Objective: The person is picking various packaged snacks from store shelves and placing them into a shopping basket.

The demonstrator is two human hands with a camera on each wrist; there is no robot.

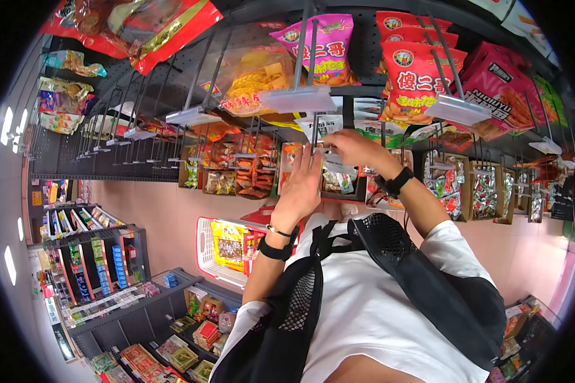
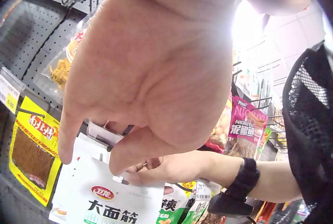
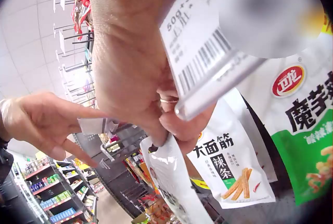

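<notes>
At the snack rack, my right hand (image 1: 358,150) pinches the top edge of a white snack bag (image 3: 169,177) near its hanging hole. The bag's red oval logo and black lettering show in the left wrist view. Beside it my left hand (image 1: 298,190) has its fingers extended, close to a small clear tag holder (image 3: 94,125) at a hook's end. Its thumb overlaps the bag's top in the left wrist view. Behind the pinched bag hangs another white bag (image 3: 237,169) of the same kind. A large price tag (image 3: 203,52) crosses in front of the right hand.
Green-and-white bags (image 3: 307,146) hang alongside, and a yellow packet (image 2: 34,151) hangs at the left. Red snack bags (image 1: 418,83) and a pink bag (image 1: 326,51) hang above. Metal hooks jut outward. Below stand open boxes of packets and a white-and-red basket (image 1: 206,255) holding packages.
</notes>
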